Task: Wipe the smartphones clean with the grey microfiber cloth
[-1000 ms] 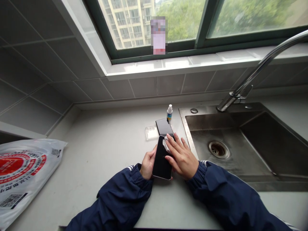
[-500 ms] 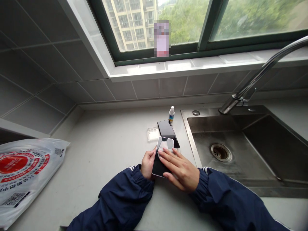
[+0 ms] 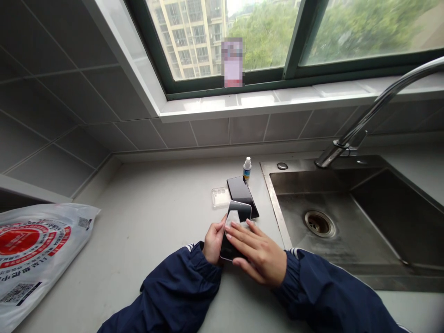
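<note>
A white-edged smartphone [image 3: 244, 211] with a dark screen is held tilted above the counter. My left hand [image 3: 212, 241] grips its left edge, thumb along the side and the other fingers hidden beneath. Across the screen lies my right hand [image 3: 258, 249], fingers stretched out, pressing a small pale cloth [image 3: 234, 215] with a zigzag edge flat against the glass. Just beyond, a larger dark phone [image 3: 239, 188] rests on the counter, its near end partly covered from view. A clear phone case [image 3: 219, 198] lies to its left, and a small white-capped bottle [image 3: 247, 168] stands behind it.
On the right, a steel sink [image 3: 275, 203] with a curved faucet [image 3: 376, 107] is set into the pale counter [image 3: 149, 203]. A white plastic bag [image 3: 74, 219] with red print lies at the left. Behind runs a tiled wall under a window.
My right hand and the cloth have slid slightly left across the phone screen. My left hand keeps its grip. Everything sits slightly lower in view.
</note>
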